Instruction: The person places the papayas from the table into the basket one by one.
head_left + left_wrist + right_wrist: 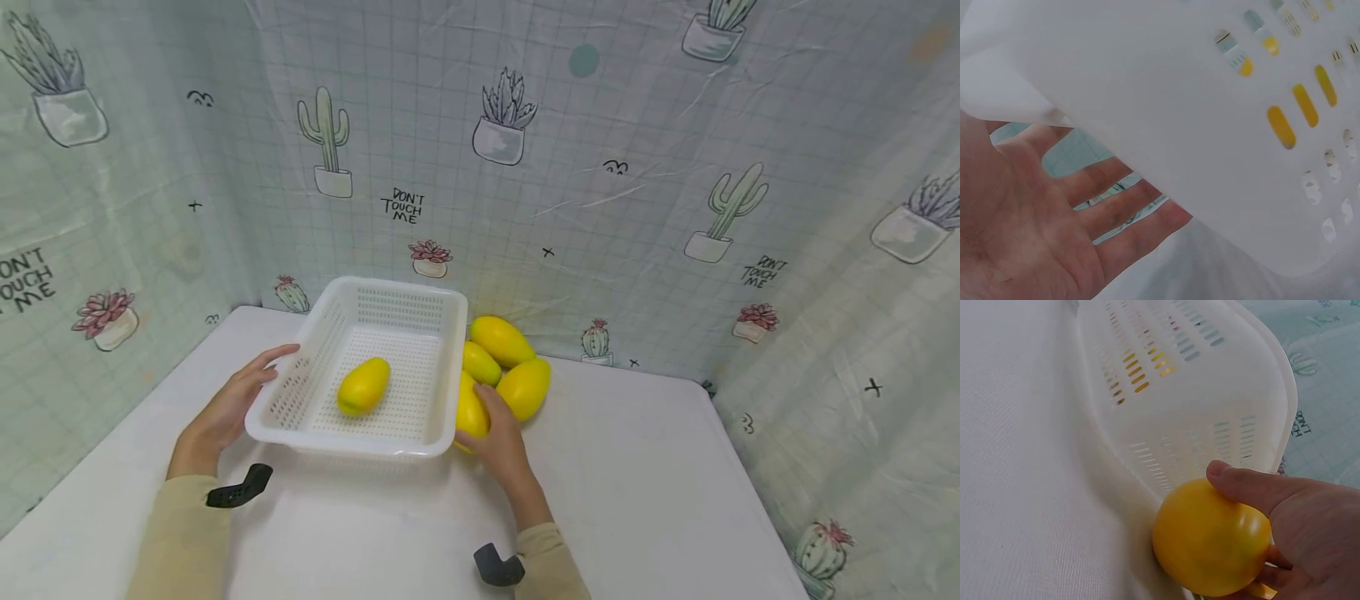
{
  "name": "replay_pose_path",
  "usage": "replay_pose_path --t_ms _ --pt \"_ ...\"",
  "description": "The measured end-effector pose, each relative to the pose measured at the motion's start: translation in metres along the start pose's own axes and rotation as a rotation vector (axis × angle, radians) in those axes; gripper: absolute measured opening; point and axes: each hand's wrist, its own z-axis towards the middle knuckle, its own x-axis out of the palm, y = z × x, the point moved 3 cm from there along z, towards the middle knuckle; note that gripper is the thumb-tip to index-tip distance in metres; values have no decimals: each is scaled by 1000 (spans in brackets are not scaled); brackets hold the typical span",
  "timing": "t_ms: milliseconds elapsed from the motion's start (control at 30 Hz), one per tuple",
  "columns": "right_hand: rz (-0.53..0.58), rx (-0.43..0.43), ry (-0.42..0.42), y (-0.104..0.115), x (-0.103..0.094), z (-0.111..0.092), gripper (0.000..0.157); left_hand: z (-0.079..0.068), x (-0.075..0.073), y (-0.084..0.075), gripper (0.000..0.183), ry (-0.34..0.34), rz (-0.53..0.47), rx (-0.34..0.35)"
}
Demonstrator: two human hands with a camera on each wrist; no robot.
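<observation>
A white plastic basket (442,442) with slotted walls stands on the table, one yellow mango (363,386) lying inside it. At the basket's left side is my left hand (228,408). Its fingers (1138,234) extend rather straight against the outer wall below the rim, and its thumb is not clearly visible. My right hand (501,435) grips another yellow mango (1210,540) beside the basket's right wall, thumb on one side and fingers curled round the other. That mango is partly hidden by the basket rim in the head view.
Close behind the right hand, several more mangoes (504,340) lie bunched against the basket's right side. The white table (637,483) extends to the right and front. A cloth curtain (570,208) printed with cacti hangs along the back and sides.
</observation>
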Motion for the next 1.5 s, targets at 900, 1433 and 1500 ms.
replay_pose_path --t_ms 900,1433,1500 --pt "-92 -30 18 1 -6 1 78 3 3 3 49 -13 8 1" --pt "-51 -14 9 1 -4 1 73 1 1 -1 50 -11 7 -1" --pt "-44 -5 14 1 -3 1 73 0 1 -1 50 -13 6 -3"
